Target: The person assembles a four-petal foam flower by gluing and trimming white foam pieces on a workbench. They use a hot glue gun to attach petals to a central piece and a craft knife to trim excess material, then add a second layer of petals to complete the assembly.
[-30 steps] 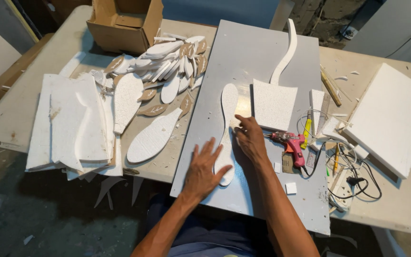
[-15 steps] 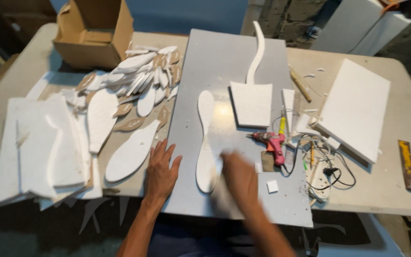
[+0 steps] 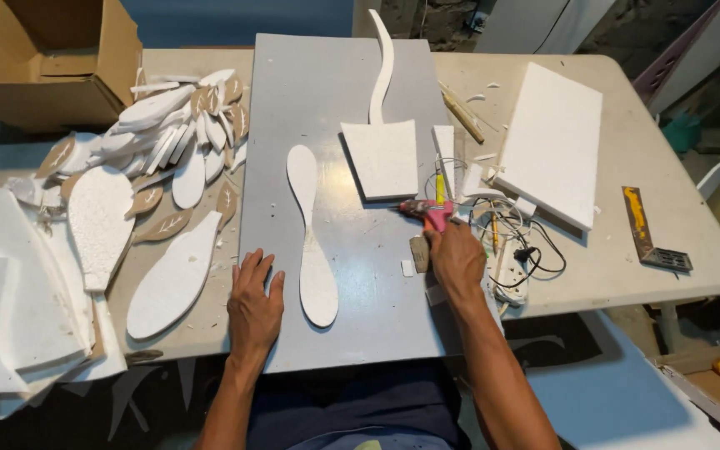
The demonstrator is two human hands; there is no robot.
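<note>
Glue gun [image 3: 428, 212] handle hidden under right hand [image 3: 457, 257]; grip unclear.

Single head view: I look steeply down and forward from above the bench [image 3: 627, 250], near enough that both forearms enter from the bottom edge; the far bench edge lies at the frame top

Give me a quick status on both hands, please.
Left hand flat on grey board, empty. Right hand on pink glue gun. Long foam cutout between them, untouched. Cables beside gun.
</note>
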